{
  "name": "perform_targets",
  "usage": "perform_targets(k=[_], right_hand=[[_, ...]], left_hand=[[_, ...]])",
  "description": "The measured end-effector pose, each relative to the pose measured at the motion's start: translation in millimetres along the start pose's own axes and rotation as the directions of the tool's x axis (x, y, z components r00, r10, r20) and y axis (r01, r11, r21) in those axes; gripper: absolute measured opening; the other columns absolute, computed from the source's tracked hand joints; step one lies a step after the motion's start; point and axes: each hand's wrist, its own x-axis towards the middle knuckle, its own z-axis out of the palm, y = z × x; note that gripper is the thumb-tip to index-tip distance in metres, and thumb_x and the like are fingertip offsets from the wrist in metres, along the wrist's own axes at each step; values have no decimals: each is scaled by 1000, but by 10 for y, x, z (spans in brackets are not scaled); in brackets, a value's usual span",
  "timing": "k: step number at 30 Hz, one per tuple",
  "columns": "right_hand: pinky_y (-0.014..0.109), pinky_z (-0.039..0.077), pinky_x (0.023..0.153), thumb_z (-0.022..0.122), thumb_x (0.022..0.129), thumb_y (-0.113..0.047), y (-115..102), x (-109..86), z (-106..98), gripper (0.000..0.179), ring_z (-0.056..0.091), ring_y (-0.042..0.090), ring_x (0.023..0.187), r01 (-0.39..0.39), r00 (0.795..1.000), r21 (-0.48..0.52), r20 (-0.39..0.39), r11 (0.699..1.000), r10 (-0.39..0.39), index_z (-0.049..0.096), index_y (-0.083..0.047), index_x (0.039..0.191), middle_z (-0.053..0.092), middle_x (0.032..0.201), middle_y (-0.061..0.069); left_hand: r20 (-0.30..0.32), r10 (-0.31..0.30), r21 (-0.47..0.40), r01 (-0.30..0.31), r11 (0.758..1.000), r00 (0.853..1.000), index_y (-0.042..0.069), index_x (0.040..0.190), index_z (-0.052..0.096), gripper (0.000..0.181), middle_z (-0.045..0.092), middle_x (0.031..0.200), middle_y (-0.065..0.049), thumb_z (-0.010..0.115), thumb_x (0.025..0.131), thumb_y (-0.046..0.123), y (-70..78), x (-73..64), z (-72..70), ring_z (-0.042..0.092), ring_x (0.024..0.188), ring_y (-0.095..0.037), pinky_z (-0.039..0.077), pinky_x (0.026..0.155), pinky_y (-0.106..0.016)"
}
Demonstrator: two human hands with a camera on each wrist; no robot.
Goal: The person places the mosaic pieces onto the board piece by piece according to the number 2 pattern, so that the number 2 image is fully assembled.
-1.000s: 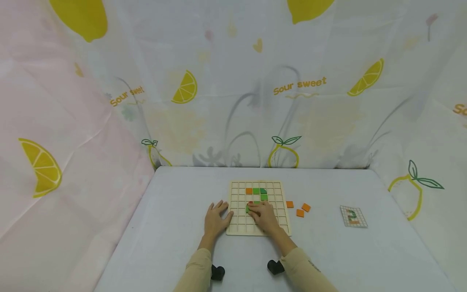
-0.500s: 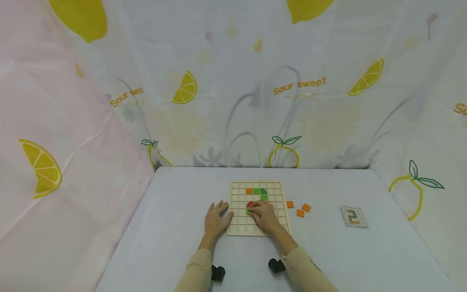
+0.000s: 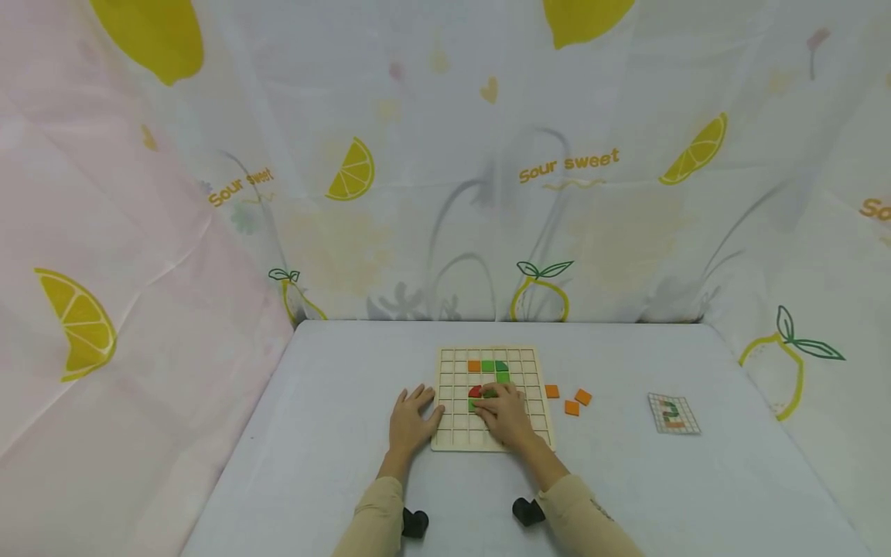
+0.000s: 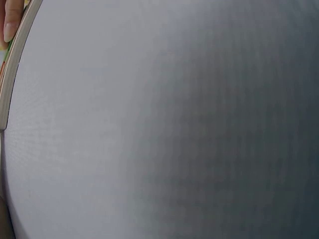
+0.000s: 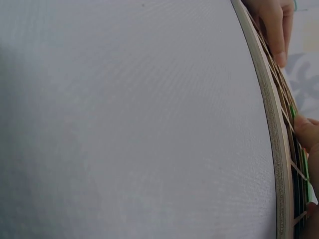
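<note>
A pale wooden grid board (image 3: 452,439) lies mid-table. My right hand (image 3: 508,418) is over its centre, thumb and fingertips pinching a green square tile (image 3: 472,405) at a cell. In the right wrist view, the thumb (image 5: 306,132) bears against that green tile (image 5: 292,110). Just above it sits a red rounded tile (image 3: 475,391), and the fingers partly cover a darker green piece beside that. An orange tile (image 3: 474,366) and several green tiles (image 3: 488,366) fill cells farther up. My left hand (image 3: 409,422) rests flat with spread fingers, thumb at the board's left edge.
Three loose orange tiles (image 3: 571,408) lie right of the board. Farther right is a small grid card (image 3: 673,414) with a coloured pattern. Two black objects (image 3: 415,524) stick out beside the forearms near the front. Printed cloth walls surround the white table (image 3: 334,387).
The right fingers have shifted slightly toward me with the green tile, which now lies at its cell; more of the red tile shows. The left hand stays put.
</note>
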Motion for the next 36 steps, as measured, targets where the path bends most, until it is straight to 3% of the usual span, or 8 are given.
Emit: perform_targets(k=[4,8,17,24,33,36], right_hand=[[44,41,70,77,75,-21,26,-3,9,20,53,30,95,11,996,-6,-86,1000,-11,76,-9,90,67,103,8],[47,45,68,80,70,-18,103,-43,-62,26,57,31,88,10,978,-8,-210,1000,-12,74,-4,91,69,94,11],[53,41,73,65,76,7,503,-259,-544,22,52,42,89,-205,909,75,-356,976,218,69,6,97,63,96,24],[59,39,72,55,78,12,777,-493,-808,26,51,48,90,-346,864,39,-377,938,334,67,9,101,62,99,28],[56,44,85,66,79,4,894,-620,-857,27,54,45,95,-370,882,45,-296,928,366,65,11,105,64,101,29],[55,45,84,67,77,3,895,-613,-883,29,55,45,94,-392,877,61,-278,918,393,64,12,104,63,99,30]], left_hand=[[-3,2,-5,-2,1000,1000,1,105,70,34,69,108,-15,72,77,21,1,-5,-6,62,109,-32,36,107,-49],[3,15,-2,-15,1000,1000,0,105,70,34,69,108,-15,72,78,21,2,-13,2,62,108,-32,37,106,-50],[2,13,2,-13,1000,1000,1,105,70,34,69,108,-14,72,77,21,-6,-6,1,62,108,-31,36,107,-49],[5,5,-5,-5,1000,1000,1,105,70,34,69,108,-15,72,78,21,1,9,-18,61,109,-32,36,107,-50],[4,6,-1,-6,1000,1000,0,105,70,34,69,108,-15,72,78,21,30,10,-35,62,109,-32,36,107,-51],[5,1,-8,-1,1000,1000,0,105,70,34,68,108,-16,72,78,21,27,7,-29,61,109,-32,35,107,-51]])
